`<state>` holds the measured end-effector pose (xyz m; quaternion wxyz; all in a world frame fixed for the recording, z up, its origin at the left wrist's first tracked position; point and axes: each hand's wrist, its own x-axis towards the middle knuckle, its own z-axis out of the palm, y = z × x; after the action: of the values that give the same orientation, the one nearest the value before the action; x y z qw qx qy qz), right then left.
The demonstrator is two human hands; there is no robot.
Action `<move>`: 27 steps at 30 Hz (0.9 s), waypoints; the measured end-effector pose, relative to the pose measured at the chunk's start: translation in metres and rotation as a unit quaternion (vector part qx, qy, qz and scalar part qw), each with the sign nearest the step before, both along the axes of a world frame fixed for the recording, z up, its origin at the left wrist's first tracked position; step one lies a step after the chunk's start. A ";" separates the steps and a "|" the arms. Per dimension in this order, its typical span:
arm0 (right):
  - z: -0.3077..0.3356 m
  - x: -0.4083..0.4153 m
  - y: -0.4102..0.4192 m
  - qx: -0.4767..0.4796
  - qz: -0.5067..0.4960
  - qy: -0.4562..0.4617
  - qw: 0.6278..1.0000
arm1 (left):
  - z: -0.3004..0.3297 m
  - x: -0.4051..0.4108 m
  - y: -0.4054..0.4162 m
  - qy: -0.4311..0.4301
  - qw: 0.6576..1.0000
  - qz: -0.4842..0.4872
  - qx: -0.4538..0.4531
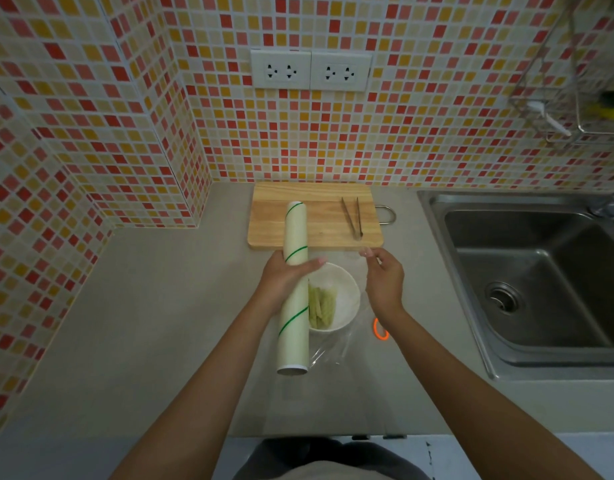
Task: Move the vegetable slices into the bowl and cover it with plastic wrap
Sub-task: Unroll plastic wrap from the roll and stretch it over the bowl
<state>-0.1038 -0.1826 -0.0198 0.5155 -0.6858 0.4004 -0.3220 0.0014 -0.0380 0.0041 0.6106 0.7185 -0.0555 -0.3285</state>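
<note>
A white bowl (347, 289) sits on the grey counter just in front of the cutting board, with pale green vegetable slices (321, 304) lying in it. My left hand (283, 277) grips a long cream roll of plastic wrap (295, 289) with green stripes, held lengthwise over the bowl's left edge. My right hand (383, 278) pinches the free edge of the clear film (336, 348), which stretches from the roll across the bowl. The film is hard to see except for creases near the bowl's front.
A wooden cutting board (316, 216) lies behind the bowl with metal tongs (352, 216) on its right side. An orange ring-shaped object (380, 329) lies on the counter by my right wrist. A steel sink (530, 278) is to the right, the tiled wall behind.
</note>
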 end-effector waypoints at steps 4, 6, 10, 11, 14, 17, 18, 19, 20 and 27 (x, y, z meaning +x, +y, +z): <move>0.000 -0.001 -0.002 0.014 -0.008 -0.007 1.000 | 0.001 0.002 0.005 -0.003 1.000 -0.004 0.006; 0.000 -0.001 -0.004 0.023 -0.018 -0.013 1.000 | 0.003 0.005 0.007 -0.008 1.000 0.011 0.000; -0.002 -0.003 -0.010 0.027 -0.030 -0.017 0.999 | 0.006 0.008 0.009 0.042 0.999 0.027 -0.003; -0.003 -0.004 -0.011 0.029 -0.026 -0.013 0.999 | 0.006 0.007 0.010 0.056 0.998 0.025 -0.009; -0.006 -0.006 -0.013 0.034 -0.017 -0.013 0.999 | -0.001 0.005 0.011 0.024 1.000 0.010 -0.001; -0.009 -0.007 -0.015 0.040 -0.012 -0.006 0.999 | -0.004 0.006 0.014 0.004 1.000 0.016 0.014; -0.011 -0.008 -0.015 0.042 -0.011 -0.001 0.999 | -0.006 0.007 0.015 -0.009 0.999 0.030 0.018; -0.012 -0.009 -0.016 0.044 -0.012 0.001 0.999 | -0.007 0.009 0.016 -0.027 0.998 0.045 0.026; -0.014 -0.011 -0.017 0.046 -0.014 0.001 0.999 | -0.009 0.012 0.017 -0.045 0.997 0.054 0.036; -0.016 -0.016 -0.023 0.045 0.004 0.015 0.999 | -0.015 0.016 0.022 -0.065 0.996 0.022 0.056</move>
<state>-0.1193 -0.2052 -0.0354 0.5410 -0.6680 0.4199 -0.2911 0.0172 -0.0161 -0.0111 0.5715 0.7725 -0.0609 -0.2701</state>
